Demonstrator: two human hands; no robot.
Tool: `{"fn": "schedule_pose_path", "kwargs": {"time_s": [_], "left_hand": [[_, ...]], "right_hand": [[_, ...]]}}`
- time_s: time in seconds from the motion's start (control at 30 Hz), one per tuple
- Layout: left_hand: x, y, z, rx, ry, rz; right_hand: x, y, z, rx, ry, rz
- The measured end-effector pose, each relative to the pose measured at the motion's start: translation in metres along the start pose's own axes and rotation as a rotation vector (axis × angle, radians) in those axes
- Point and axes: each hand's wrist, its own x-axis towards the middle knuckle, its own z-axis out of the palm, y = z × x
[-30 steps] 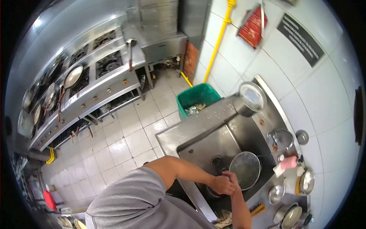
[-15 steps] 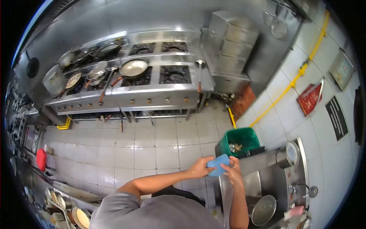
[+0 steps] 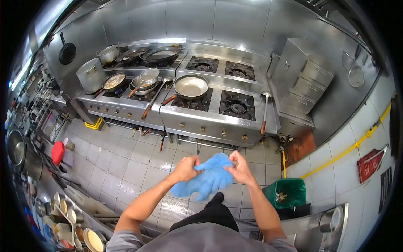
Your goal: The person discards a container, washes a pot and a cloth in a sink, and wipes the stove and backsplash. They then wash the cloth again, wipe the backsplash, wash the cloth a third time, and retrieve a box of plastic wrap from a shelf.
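A light blue cloth hangs spread out in front of my body, its lower edge loose and slightly blurred. My left hand is closed on its upper left corner. On the other side, my right hand pinches the upper right corner between thumb and fingers. The cloth droops between and below both hands, above the tiled floor.
Ahead runs a steel stove bearing a frying pan, a tall pot and a ladle. A green bin stands right, beside a steel counter. Food containers, including a round bowl, line the left.
The cloth, bunched small between my hands before, is now opened out and hanging. My hands have moved left, away from the bin and sink, and my view has turned toward the stove.
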Motion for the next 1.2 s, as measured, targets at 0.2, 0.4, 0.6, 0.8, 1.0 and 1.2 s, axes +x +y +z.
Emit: {"fn": "schedule_pose_path", "kwargs": {"time_s": [0.2, 0.4, 0.6, 0.8, 1.0, 1.2], "left_hand": [[0.093, -0.003, -0.027, -0.731, -0.324, -0.018], [0.198, 0.036, -0.043, -1.537, -0.194, -0.01], [0.253, 0.026, -0.056, -1.477, -0.242, -0.041], [0.302, 0.013, -0.065, -1.349, -0.196, -0.094], [0.362, -0.007, -0.083, -0.622, -0.05, -0.032], [0.408, 0.02, -0.089, -0.653, 0.13, -0.057]], "right_hand": [[0.126, -0.063, -0.061, 0.673, -0.003, -0.207], [0.205, 0.006, -0.106, 1.008, -0.551, 0.181], [0.263, -0.005, -0.162, 0.646, -0.192, 0.099], [0.278, -0.034, -0.242, 0.621, -0.068, 0.021], [0.281, -0.038, -0.314, 0.302, 0.172, -0.039], [0.288, -0.073, -0.324, 0.234, 0.077, -0.122]]}}
